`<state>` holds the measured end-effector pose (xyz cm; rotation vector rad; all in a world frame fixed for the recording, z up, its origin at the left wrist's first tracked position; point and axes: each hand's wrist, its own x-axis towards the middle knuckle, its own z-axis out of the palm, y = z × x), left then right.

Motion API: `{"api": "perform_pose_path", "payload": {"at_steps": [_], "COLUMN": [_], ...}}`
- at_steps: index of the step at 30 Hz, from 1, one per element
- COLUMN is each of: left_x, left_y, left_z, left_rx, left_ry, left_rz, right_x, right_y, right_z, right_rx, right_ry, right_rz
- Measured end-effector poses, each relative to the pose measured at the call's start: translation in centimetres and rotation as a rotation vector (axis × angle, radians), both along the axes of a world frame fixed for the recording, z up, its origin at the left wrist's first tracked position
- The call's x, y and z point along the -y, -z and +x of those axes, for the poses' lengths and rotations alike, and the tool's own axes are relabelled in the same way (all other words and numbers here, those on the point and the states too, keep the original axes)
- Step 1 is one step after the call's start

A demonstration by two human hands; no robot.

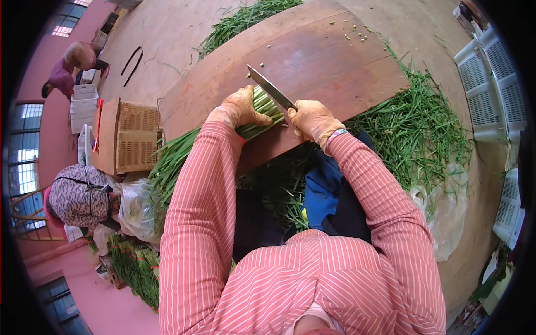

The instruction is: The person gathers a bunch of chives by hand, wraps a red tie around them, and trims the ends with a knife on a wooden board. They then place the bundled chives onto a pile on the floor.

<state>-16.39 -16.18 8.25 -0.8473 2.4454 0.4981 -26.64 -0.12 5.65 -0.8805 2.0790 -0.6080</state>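
My left hand [241, 107], in a tan glove, is closed around a bunch of long green chive-like stalks [190, 151]. Their pale ends rest on a brown wooden board [329, 61], while the long green part trails off its left edge. In my right hand [314, 118], gloved too, is the handle of a knife [272, 87] with a broad, stained blade. The blade slants up and left across the board, right by the pale ends; whether it touches them I cannot tell. Small cut bits [354, 38] lie on the board's far part.
Leafy trimmings [413, 125] are heaped right of the board, with more greens [240, 22] beyond it. White crates [491, 84] stand far right, a cardboard box [114, 137] at left. One person in a patterned hood [81, 195] is close on the left; another [70, 67] bends farther back.
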Motion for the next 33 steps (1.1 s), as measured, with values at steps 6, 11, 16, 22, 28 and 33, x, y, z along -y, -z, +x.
{"api": "perform_pose_path", "payload": {"at_steps": [6,11,16,22,28,33], "left_x": [-0.4,-0.9,-2.5,-2.0,-2.0,-6.7], "left_y": [-0.2,0.9,0.9,0.8,-0.4,-1.6], "left_z": [0.1,0.9,1.1,1.8,6.4,13.4], "left_rx": [-0.037,-0.154,-0.201,-0.200,-0.818,-1.241], "left_ry": [-0.012,0.018,0.032,0.035,-0.134,-0.513], "left_rz": [-0.049,-0.088,-0.190,-0.192,-0.239,-0.281], "right_x": [2.3,3.4,-5.5,-24.7,-41.6,-43.1], "right_y": [1.0,1.1,6.3,8.6,19.8,21.2], "right_z": [0.6,-2.0,-12.2,-12.3,-5.2,-2.8], "right_rx": [-0.075,0.286,0.497,-0.301,-0.657,-0.562], "right_ry": [-0.066,0.141,0.842,1.157,0.716,0.505], "right_rz": [-0.004,0.072,-0.389,-0.148,0.502,0.886]}}
